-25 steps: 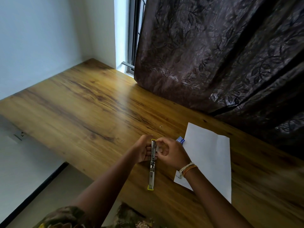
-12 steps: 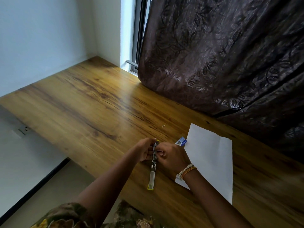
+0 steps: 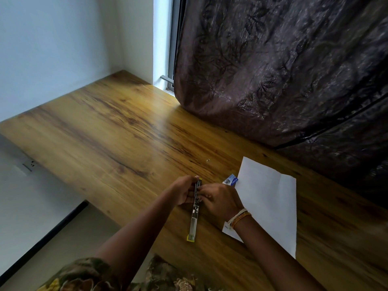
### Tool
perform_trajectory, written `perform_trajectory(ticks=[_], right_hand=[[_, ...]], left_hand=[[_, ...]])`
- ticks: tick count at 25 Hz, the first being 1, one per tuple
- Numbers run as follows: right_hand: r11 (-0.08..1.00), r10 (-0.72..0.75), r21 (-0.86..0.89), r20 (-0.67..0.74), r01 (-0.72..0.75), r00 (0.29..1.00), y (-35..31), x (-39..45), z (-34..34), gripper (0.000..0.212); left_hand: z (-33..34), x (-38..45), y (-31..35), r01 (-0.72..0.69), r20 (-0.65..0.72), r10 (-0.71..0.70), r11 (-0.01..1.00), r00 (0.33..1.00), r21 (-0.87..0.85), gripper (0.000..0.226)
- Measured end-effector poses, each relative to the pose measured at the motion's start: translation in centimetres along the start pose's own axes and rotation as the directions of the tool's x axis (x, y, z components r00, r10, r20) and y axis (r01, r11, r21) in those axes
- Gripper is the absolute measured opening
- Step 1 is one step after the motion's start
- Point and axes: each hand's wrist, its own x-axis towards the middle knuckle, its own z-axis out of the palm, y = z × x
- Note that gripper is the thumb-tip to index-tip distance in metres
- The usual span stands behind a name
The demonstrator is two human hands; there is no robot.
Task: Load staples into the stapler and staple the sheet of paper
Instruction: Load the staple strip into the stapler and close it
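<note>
A yellow stapler (image 3: 194, 219) lies opened out flat on the wooden desk (image 3: 117, 131), its metal staple channel facing up and its near end yellow. My left hand (image 3: 183, 191) grips the far half of the stapler from the left. My right hand (image 3: 220, 199) presses its fingertips on the same part from the right; whether it holds staples is hidden. A white sheet of paper (image 3: 270, 202) lies flat just right of my right hand. A small blue and white staple box (image 3: 230, 180) peeks out at the sheet's left edge.
A dark brown patterned curtain (image 3: 273, 70) hangs over the back right of the desk. A tiny loose staple (image 3: 207, 159) lies on the wood beyond the hands. The desk's front edge runs diagonally left of my arms, with floor below.
Both hands stay on the far half of the stapler, the fingers closing in slightly on it. The view has shifted a little; stapler and paper lie where they were.
</note>
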Motion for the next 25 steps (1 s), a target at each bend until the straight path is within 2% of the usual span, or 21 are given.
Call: perform_trajectory(ticks=[4, 8, 12, 14, 17, 20, 22, 25], right_hand=[[1.000, 0.006, -0.018, -0.025, -0.006, 1.000, -0.1, -0.2, 0.2, 0.015], [0.996, 0.074, -0.053, -0.069, -0.078, 0.995, -0.4, -0.9, 0.7, 0.016], [0.997, 0.022, -0.074, -0.040, -0.025, 0.999, -0.5, -0.8, 0.1, 0.026], [0.990, 0.038, -0.132, -0.061, -0.045, 0.997, -0.1, -0.3, -0.2, 0.014], [0.979, 0.097, -0.167, -0.127, -0.118, 0.987, 0.3, 0.0, 0.3, 0.022], [0.991, 0.034, -0.125, -0.153, -0.053, 0.988, -0.4, -0.4, 0.7, 0.017], [0.995, 0.005, -0.097, -0.137, -0.018, 0.991, -0.4, -0.6, 0.6, 0.023], [0.994, 0.015, -0.105, -0.125, -0.028, 0.992, 0.5, -0.1, 0.3, 0.015]], left_hand=[[0.0, -0.1, 0.1, 0.009, -0.009, -0.009, 1.000, 1.000, 0.001, 0.029], [0.1, -0.1, 0.2, 0.016, -0.017, -0.016, 1.000, 1.000, -0.016, 0.028], [0.2, 0.1, 0.2, 0.014, -0.025, -0.015, 1.000, 1.000, -0.015, 0.029], [0.2, -0.1, 0.3, 0.022, -0.015, -0.022, 0.999, 1.000, -0.028, 0.030], [0.3, -0.3, 0.4, 0.036, 0.004, -0.035, 0.999, 0.999, -0.032, 0.031], [0.3, -0.4, 0.5, 0.041, -0.008, -0.042, 0.999, 0.999, -0.035, 0.030], [0.4, -0.5, 0.6, 0.040, -0.013, -0.041, 0.999, 0.999, -0.033, 0.029], [0.4, -0.4, 0.6, 0.046, 0.006, -0.045, 0.998, 0.999, -0.050, 0.028]])
